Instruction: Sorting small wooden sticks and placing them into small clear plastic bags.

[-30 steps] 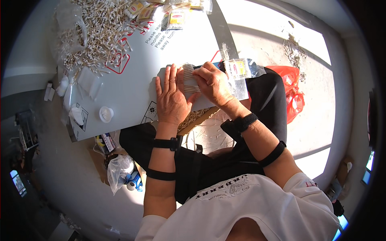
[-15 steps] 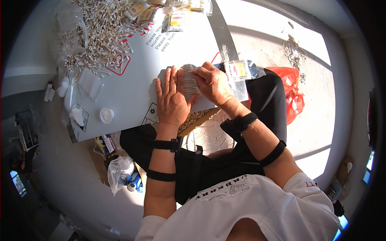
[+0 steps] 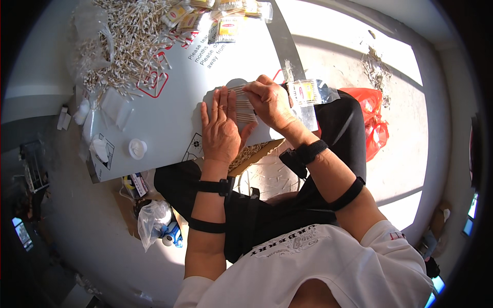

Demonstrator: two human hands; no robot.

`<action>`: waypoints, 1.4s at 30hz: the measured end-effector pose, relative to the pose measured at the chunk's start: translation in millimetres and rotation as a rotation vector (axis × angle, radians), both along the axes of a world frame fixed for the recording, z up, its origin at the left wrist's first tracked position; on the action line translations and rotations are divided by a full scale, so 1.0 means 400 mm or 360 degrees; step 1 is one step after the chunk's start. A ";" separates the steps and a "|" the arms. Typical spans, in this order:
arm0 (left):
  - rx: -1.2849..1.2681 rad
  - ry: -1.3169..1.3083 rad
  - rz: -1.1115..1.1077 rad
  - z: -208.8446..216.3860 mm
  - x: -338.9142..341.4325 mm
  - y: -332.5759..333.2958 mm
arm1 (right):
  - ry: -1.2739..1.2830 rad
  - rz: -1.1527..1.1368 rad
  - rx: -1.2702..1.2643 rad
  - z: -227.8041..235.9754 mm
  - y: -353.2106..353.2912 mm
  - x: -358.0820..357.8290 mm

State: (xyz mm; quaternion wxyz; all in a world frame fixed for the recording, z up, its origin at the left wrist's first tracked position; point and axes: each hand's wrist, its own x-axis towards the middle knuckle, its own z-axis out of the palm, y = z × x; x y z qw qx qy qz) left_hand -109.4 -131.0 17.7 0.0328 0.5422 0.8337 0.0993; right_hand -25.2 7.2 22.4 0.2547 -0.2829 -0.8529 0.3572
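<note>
A row of cotton swabs (image 3: 244,109) lies side by side on the white printed board between my hands. My left hand (image 3: 222,134) rests flat with its fingers stretched, along the left ends of the row. At the row's far right side my right hand (image 3: 272,106) is closed, with thumb and fingertips pinching the end of a cotton swab; part of that grip is hidden by the knuckles. Just right of my right hand, a clear pack of swabs with a yellow and red label (image 3: 305,92) lies at the board's edge.
A big heap of loose swabs (image 3: 128,41) with a clear bag covers the far left of the board (image 3: 169,120). Several labelled swab packs (image 3: 226,29) lie at the back. A small white round tub (image 3: 136,149) sits near left. Red plastic bags (image 3: 377,131) stand on the floor at right.
My right hand has shifted very slightly along the far end of the swab row, its fingers still pinched. My left hand stays nearly in place.
</note>
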 end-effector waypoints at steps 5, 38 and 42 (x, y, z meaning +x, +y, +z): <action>0.0006 0.0001 0.0007 0.000 0.000 0.002 | -0.0033 -0.0002 0.0013 -0.007 0.004 -0.006; 0.0283 0.0058 0.0161 -0.034 0.046 0.029 | 0.0777 -0.0152 -0.0909 -0.035 -0.061 0.043; 0.0856 -0.0563 0.0303 -0.025 0.033 0.042 | 0.0835 -0.0122 -0.0990 -0.044 -0.071 0.031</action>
